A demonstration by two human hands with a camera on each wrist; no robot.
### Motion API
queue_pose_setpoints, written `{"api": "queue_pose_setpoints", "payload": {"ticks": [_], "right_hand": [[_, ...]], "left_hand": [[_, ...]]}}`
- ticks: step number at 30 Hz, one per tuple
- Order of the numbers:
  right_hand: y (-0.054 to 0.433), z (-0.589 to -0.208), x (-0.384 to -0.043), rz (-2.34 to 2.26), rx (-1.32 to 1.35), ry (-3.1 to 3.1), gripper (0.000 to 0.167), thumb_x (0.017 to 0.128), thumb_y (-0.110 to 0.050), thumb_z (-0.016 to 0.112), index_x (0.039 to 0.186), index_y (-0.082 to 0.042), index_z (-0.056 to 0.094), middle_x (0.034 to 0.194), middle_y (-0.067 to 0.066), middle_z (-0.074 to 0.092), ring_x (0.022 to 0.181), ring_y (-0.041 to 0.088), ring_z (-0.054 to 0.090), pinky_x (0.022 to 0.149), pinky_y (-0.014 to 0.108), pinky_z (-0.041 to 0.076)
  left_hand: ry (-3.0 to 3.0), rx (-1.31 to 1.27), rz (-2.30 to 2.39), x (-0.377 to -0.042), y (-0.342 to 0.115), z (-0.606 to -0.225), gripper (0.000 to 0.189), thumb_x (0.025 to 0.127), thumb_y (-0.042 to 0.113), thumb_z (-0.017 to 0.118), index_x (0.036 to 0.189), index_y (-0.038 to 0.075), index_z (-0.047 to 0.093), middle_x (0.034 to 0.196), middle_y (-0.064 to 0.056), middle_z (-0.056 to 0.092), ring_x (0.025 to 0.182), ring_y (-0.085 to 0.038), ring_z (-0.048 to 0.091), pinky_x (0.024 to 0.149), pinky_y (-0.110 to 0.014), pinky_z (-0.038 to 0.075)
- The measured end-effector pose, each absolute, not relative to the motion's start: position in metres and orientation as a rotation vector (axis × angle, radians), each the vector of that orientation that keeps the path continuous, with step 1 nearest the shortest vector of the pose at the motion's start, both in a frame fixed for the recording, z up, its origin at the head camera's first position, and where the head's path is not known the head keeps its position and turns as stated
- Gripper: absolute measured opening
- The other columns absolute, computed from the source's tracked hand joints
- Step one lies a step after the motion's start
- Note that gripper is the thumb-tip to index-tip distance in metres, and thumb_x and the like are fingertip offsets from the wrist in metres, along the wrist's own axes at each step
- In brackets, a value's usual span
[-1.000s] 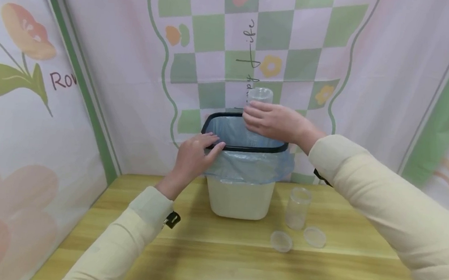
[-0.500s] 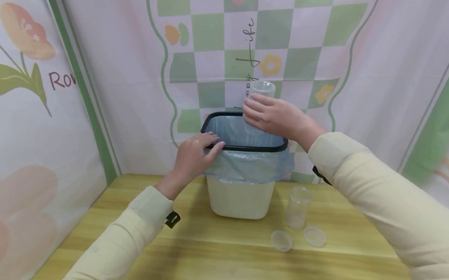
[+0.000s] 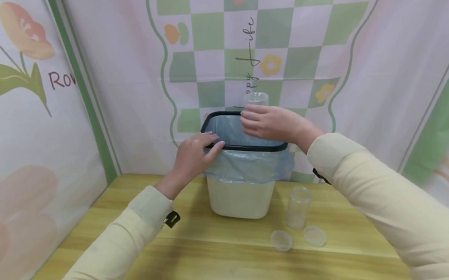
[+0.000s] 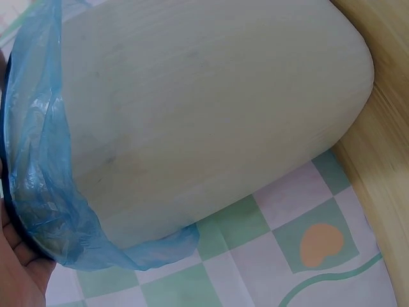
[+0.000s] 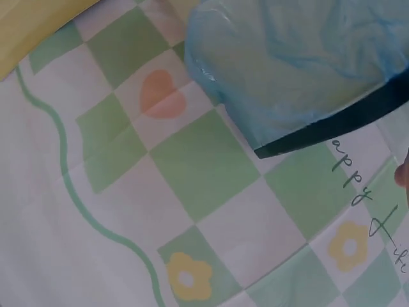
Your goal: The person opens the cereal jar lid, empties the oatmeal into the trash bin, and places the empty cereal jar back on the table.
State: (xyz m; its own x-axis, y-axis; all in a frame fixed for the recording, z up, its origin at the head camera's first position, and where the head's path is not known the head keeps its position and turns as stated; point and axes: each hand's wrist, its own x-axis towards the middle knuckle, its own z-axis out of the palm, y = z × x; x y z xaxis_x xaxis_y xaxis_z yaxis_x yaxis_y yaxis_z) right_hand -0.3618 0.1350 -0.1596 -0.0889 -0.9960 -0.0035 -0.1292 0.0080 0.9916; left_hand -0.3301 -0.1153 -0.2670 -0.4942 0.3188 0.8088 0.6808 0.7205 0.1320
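Note:
A cream trash can [image 3: 241, 200] stands on the table with a blue plastic liner [image 3: 248, 167] folded out over its sides and a black rim ring [image 3: 255, 149] on top. My left hand [image 3: 194, 155] holds the ring's near left corner; its fingers also show at the rim in the left wrist view. My right hand [image 3: 272, 124] grips a clear plastic jar [image 3: 258, 98] over the can's opening. The hand covers most of this jar; its upper end shows above the fingers. Just a fingertip [image 5: 401, 175] of that hand enters the right wrist view.
Another clear jar [image 3: 298, 208] stands on the wooden table [image 3: 232, 267] to the right of the can. Two round clear lids, a left lid [image 3: 281, 240] and a right lid [image 3: 315, 236], lie before it. A patterned curtain [image 3: 312, 31] hangs close behind the can.
My right hand rises slightly with the jar, then comes back down closer to the can's opening. The left hand keeps its place on the rim.

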Motion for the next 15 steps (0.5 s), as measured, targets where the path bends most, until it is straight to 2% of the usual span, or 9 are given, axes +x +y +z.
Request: {"api": "queue_pose_setpoints", "payload": {"ticks": [7, 15], "right_hand": [[0.1352, -0.1609, -0.3612, -1.122, 1.152, -1.406, 0.037, 0.085, 0.0, 0.072, 0.12, -0.007, 0.062, 0.124, 0.011, 0.059, 0.119, 0.026, 0.052, 0.112, 0.039, 0.029], [0.1346, -0.1664, -0.3601, -1.214, 1.2, -1.409, 0.037, 0.087, -0.005, 0.071, 0.122, -0.008, 0.06, 0.126, 0.011, 0.057, 0.121, 0.026, 0.05, 0.113, 0.039, 0.027]], "left_hand": [[-2.122, -0.754, -0.569, -0.3303, -0.1153, -0.2671, 0.031, 0.094, 0.029, 0.065, 0.108, 0.003, 0.074, 0.109, -0.011, 0.071, 0.108, -0.025, 0.064, 0.09, -0.039, 0.052], [-2.13, -0.753, -0.559, -0.3319, -0.1152, -0.2668, 0.032, 0.094, 0.03, 0.065, 0.109, 0.003, 0.074, 0.109, -0.011, 0.071, 0.108, -0.025, 0.064, 0.089, -0.039, 0.052]]}}
